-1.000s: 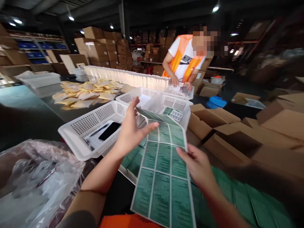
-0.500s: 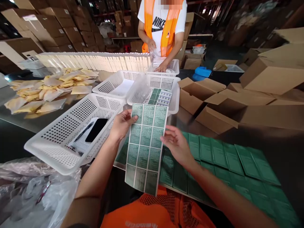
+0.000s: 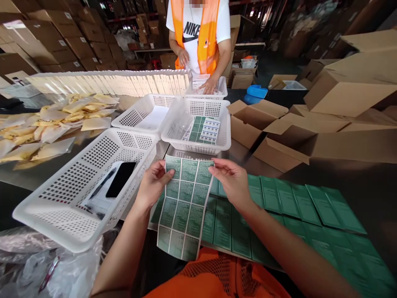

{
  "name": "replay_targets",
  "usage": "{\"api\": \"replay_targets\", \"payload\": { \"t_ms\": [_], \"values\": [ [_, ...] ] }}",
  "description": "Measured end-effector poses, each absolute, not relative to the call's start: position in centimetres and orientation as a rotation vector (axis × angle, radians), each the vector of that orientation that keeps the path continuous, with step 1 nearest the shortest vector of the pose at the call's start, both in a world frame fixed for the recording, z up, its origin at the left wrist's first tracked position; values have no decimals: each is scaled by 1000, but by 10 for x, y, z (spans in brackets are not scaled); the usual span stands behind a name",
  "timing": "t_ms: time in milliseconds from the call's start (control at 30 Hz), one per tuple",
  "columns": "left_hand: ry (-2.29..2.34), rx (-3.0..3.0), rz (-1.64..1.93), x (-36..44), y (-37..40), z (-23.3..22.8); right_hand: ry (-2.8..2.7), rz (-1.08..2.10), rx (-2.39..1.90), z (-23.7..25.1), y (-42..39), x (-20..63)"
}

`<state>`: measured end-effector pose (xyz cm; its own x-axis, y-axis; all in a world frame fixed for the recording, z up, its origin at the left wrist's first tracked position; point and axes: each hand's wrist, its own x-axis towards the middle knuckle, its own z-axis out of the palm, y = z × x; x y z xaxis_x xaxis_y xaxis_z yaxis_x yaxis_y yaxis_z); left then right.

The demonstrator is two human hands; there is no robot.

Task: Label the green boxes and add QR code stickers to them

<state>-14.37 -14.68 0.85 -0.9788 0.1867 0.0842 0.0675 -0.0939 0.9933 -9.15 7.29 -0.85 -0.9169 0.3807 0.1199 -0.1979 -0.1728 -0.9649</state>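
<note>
A sheet of green printed labels [image 3: 185, 203] hangs between my hands, its lower end bent toward me. My left hand [image 3: 154, 182] pinches its upper left edge with the thumb on top. At the upper right corner my right hand [image 3: 231, 182] pinches the sheet between thumb and fingers. Under and to the right of the sheet lie rows of flat green packages [image 3: 279, 194] on the table. Just beyond it stands a white plastic basket [image 3: 226, 138] with more green label sheets [image 3: 197, 129] and a sheet of white labels with small codes [image 3: 211, 130] inside.
On the left, a white basket [image 3: 40, 219] holds a black phone [image 3: 121, 179], a pen and paper. Yellow packets [image 3: 58, 116] lie behind it. Open cardboard boxes [image 3: 279, 153] stand on the right. Across the table, a person in an orange vest [image 3: 211, 41] reaches into another basket.
My right hand has moved up to the sheet's upper right corner and now grips it. The sheet has come down, away from the basket beyond. The view has shifted slightly right.
</note>
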Motion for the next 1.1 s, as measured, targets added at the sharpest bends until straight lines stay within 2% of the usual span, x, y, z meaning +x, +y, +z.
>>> {"api": "replay_targets", "payload": {
  "t_ms": [333, 533, 667, 767, 933, 1100],
  "values": [
    [1992, 194, 2288, -147, -158, 3, -1876, 2217, -228, -12, 61, -91],
    [2033, 202, 2402, -156, -156, 4, -2222, 1918, -60, -16, 63, -87],
    [2006, 141, 2413, -160, -156, -1, -2379, 1852, -24, -22, 63, -88],
    [2003, 100, 2368, -159, -161, -8, -2311, 1940, -50, -29, 62, -92],
    [2002, 49, 2265, -157, -175, -17, -2101, 2323, -187, -41, 54, -97],
    [2011, -104, 2238, -156, -185, -19, -2198, 2206, -123, -51, 42, -99]
  ]
}}
